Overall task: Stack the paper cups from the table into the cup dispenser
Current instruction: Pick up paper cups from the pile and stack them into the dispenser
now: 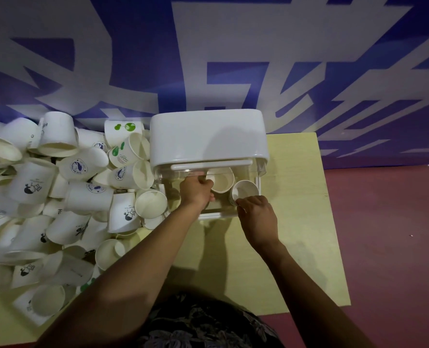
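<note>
The right hand (257, 217) has its grip pinching the near rim of a small white paper cup (244, 190), held at the open front of the white plastic cup dispenser (206, 136). The left hand (196, 190) curls round another cream paper cup (221, 180) inside it. A tilted cup could jam instead of nesting. Left of the dispenser, a heap of loose paper cups (58, 197) covers the yellow desk (296, 234).

The place looks like a staged indoor work or display area rather than a home: a pale yellow table (308, 222) stands against a wall banner (233, 59) with huge white characters on purple, above a dark red floor (389, 247).
</note>
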Action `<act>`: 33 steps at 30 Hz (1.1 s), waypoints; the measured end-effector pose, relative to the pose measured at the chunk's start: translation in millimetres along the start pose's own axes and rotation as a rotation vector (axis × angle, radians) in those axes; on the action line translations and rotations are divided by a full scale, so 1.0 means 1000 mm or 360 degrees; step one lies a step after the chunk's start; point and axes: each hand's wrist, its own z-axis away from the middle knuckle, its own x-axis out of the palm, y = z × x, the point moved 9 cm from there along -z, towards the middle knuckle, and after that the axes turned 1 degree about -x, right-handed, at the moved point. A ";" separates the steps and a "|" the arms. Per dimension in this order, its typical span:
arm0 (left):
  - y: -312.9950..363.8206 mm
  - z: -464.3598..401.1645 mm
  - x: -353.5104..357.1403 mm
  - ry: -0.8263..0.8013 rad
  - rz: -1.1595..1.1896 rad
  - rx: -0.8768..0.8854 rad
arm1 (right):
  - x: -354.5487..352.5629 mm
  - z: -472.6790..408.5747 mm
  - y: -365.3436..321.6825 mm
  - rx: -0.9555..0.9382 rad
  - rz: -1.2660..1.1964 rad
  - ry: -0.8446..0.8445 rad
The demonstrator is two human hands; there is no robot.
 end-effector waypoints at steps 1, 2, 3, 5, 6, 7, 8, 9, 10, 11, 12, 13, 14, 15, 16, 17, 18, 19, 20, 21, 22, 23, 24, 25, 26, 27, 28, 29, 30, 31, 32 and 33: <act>0.001 -0.001 0.000 0.0001 -0.0019 0.0011 | 0.000 0.000 0.000 -0.0008 0.0027 -0.0003; 0.002 0.001 -0.002 -0.0002 -0.0055 0.0032 | -0.001 -0.001 0.000 -0.0008 0.0046 -0.0002; 0.003 0.003 -0.003 -0.0004 -0.0096 0.0076 | 0.000 -0.001 0.000 -0.0002 0.0057 0.0003; 0.002 0.010 -0.010 0.0009 -0.0198 0.0155 | 0.001 -0.001 -0.001 -0.0003 0.0078 0.0004; -0.001 0.013 -0.015 0.0023 -0.0238 0.0170 | 0.002 -0.001 -0.001 -0.0009 0.0086 0.0001; -0.005 0.015 -0.018 0.0028 -0.0265 0.0178 | 0.004 0.000 -0.002 -0.0012 0.0093 0.0003; -0.010 0.017 -0.020 0.0014 -0.0290 0.0167 | 0.005 0.001 -0.002 -0.0007 0.0097 0.0005; -0.014 0.018 -0.020 -0.0015 -0.0310 0.0157 | 0.005 0.002 -0.003 0.0007 0.0097 0.0009; -0.017 0.021 -0.020 -0.0059 -0.0328 0.0151 | 0.004 0.004 -0.005 0.0027 0.0097 0.0018; -0.019 0.024 -0.019 -0.0113 -0.0363 0.0168 | 0.002 0.006 -0.007 0.0044 0.0092 0.0036; -0.019 0.028 -0.019 -0.0157 -0.0431 0.0209 | -0.002 0.009 -0.010 0.0056 0.0075 0.0069; -0.019 0.032 -0.022 -0.0180 -0.0517 0.0267 | -0.006 0.011 -0.016 0.0055 0.0037 0.0111; -0.017 0.038 -0.029 -0.0179 -0.0599 0.0328 | -0.011 0.014 -0.022 0.0034 -0.0022 0.0153; -0.016 0.044 -0.037 -0.0163 -0.0656 0.0401 | -0.013 0.017 -0.030 -0.0004 -0.0100 0.0186; -0.015 0.051 -0.048 -0.0139 -0.0679 0.0470 | -0.014 0.021 -0.039 -0.0047 -0.0179 0.0199; -0.015 0.059 -0.061 -0.0111 -0.0678 0.0539 | -0.012 0.025 -0.049 -0.0089 -0.0247 0.0184; -0.015 0.067 -0.075 -0.0086 -0.0669 0.0597 | -0.007 0.030 -0.061 -0.0123 -0.0300 0.0136; -0.017 0.074 -0.089 -0.0057 -0.0666 0.0661 | 0.001 0.036 -0.073 -0.0153 -0.0342 0.0066; -0.021 0.079 -0.105 -0.0021 -0.0688 0.0707 | 0.013 0.042 -0.084 -0.0178 -0.0373 -0.0031; -0.026 0.084 -0.120 0.0016 -0.0716 0.0740 | 0.026 0.049 -0.096 -0.0210 -0.0395 -0.0156; -0.033 0.087 -0.136 0.0052 -0.0760 0.0747 | 0.041 0.057 -0.109 -0.0250 -0.0401 -0.0305; -0.043 0.089 -0.152 0.0081 -0.0804 0.0747 | 0.057 0.065 -0.123 -0.0298 -0.0395 -0.0453; -0.053 0.091 -0.167 0.0112 -0.0861 0.0734 | 0.071 0.075 -0.135 -0.0336 -0.0380 -0.0585; -0.063 0.092 -0.182 0.0139 -0.0919 0.0723 | 0.082 0.084 -0.146 -0.0358 -0.0361 -0.0691; -0.075 0.092 -0.195 0.0156 -0.0983 0.0715 | 0.093 0.094 -0.157 -0.0365 -0.0338 -0.0770; -0.087 0.091 -0.205 0.0153 -0.1045 0.0714 | 0.102 0.103 -0.167 -0.0370 -0.0323 -0.0827; -0.098 0.090 -0.213 0.0129 -0.1113 0.0713 | 0.109 0.112 -0.176 -0.0369 -0.0310 -0.0866; -0.110 0.089 -0.219 0.0092 -0.1181 0.0713 | 0.116 0.121 -0.185 -0.0370 -0.0301 -0.0892; -0.120 0.088 -0.223 0.0045 -0.1247 0.0702 | 0.123 0.130 -0.193 -0.0359 -0.0286 -0.0898; -0.129 0.087 -0.226 -0.0005 -0.1299 0.0691 | 0.129 0.138 -0.199 -0.0320 -0.0277 -0.0892; -0.137 0.087 -0.228 -0.0049 -0.1337 0.0686 | 0.136 0.144 -0.202 -0.0222 -0.0286 -0.0878; -0.143 0.087 -0.229 -0.0086 -0.1360 0.0698 | 0.143 0.149 -0.202 -0.0067 -0.0322 -0.0869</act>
